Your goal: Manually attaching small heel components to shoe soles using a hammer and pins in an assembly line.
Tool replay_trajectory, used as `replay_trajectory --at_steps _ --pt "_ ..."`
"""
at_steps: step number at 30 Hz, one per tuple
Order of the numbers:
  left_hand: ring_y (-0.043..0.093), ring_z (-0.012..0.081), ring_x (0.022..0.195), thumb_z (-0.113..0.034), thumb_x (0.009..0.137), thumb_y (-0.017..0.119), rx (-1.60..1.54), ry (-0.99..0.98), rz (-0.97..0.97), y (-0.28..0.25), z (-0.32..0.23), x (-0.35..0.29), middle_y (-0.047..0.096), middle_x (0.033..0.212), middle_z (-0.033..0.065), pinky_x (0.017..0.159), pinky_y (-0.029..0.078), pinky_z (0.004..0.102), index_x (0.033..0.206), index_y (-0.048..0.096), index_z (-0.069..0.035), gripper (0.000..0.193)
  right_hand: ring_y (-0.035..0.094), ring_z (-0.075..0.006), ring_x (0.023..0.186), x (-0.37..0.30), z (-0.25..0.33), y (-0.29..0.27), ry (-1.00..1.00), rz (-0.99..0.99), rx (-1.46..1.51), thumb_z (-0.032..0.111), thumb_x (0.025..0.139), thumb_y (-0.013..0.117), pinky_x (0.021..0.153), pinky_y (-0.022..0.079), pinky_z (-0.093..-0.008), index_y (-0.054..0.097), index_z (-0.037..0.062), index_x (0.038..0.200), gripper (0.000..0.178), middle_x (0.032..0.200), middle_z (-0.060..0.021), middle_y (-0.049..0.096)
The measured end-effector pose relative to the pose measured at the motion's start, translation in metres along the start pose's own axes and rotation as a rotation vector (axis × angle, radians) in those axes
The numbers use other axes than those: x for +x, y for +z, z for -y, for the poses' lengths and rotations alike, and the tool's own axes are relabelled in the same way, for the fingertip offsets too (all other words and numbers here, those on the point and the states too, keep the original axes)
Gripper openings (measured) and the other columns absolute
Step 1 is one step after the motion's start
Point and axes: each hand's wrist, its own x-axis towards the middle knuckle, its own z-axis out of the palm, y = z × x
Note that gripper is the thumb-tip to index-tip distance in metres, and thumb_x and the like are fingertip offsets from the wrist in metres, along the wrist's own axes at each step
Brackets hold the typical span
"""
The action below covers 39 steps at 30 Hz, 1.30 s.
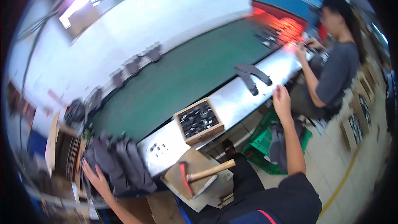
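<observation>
On the left, my left hand (96,179) lies with fingers spread against the side of a pile of dark grey soft pieces (118,164). My right hand (282,99) is raised over the near edge of the metal bench (236,99), fingers drawn together; anything between them is too small and blurred to make out. A curved grey U-shaped piece (252,76) rests on the bench just beyond it. Left of that stands a wooden box (219,128) full of small black parts. A hammer with a red head (209,171) and wooden handle lies on a board close to me.
A green conveyor belt (178,74) runs behind the bench, with grey pieces along its far edge. A co-worker (338,58) sits at the right, hands over the bench. Below my right arm is a green crate (259,141). An open carton (62,149) stands far left.
</observation>
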Motion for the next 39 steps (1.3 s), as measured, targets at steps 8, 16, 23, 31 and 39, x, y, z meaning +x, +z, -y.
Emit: replay_trajectory --at_steps 8,16,23,31,39 --pt "0.024 0.0393 0.149 -0.045 0.107 0.039 0.194 -0.224 0.215 0.084 0.062 -0.029 0.027 0.161 0.0217 0.119 0.019 0.0546 0.152 0.036 -0.002 0.063 0.060 -0.0383 0.096 0.101 -0.110 0.073 0.296 0.069 -0.153 0.024 0.091 0.068 0.087 0.044 -0.0465 0.069 0.0020 0.106 0.027 0.090 -0.0189 0.063" --pt "0.037 0.0418 0.142 -0.018 0.082 0.078 -0.570 0.281 0.118 -0.036 -0.249 -0.094 0.042 0.152 0.0226 0.119 0.026 0.0488 0.146 0.041 0.001 0.076 0.047 -0.0214 0.114 0.001 0.189 -0.061 -0.973 -0.290 -0.416 -0.005 0.066 0.073 0.092 0.033 -0.0400 0.070 0.0199 0.098 0.041 0.108 0.0025 0.056" --pt "0.060 0.0265 0.121 -0.007 0.080 0.080 -1.448 0.171 0.642 -0.108 -0.284 -0.184 0.055 0.137 0.0163 0.102 0.049 0.0384 0.154 0.031 -0.006 0.089 0.045 -0.0275 0.134 -0.157 0.293 -0.114 -1.453 0.417 0.332 0.041 0.086 0.070 0.110 0.033 -0.0452 0.065 0.0327 0.126 0.041 0.144 -0.0001 0.053" --pt "0.061 0.0143 0.082 -0.033 0.106 0.052 -1.131 -0.245 0.127 -0.085 -0.245 -0.223 0.056 0.108 0.0083 0.068 0.054 0.0270 0.137 0.047 0.000 0.046 0.068 -0.0319 0.097 -0.209 0.196 -0.008 -0.566 0.815 -0.014 0.033 0.093 0.068 0.080 0.053 -0.0414 0.067 0.0075 0.116 0.034 0.098 -0.0179 0.069" --pt "0.063 0.0177 0.101 -0.035 0.108 0.044 -1.209 -0.325 0.105 0.003 -0.237 -0.186 0.057 0.117 0.0131 0.083 0.058 0.0331 0.133 0.050 0.003 0.046 0.066 -0.0340 0.082 -0.290 0.202 0.008 -0.349 0.612 0.254 0.037 0.080 0.084 0.077 0.054 -0.0418 0.035 0.0068 0.145 0.087 0.086 -0.0150 0.064"
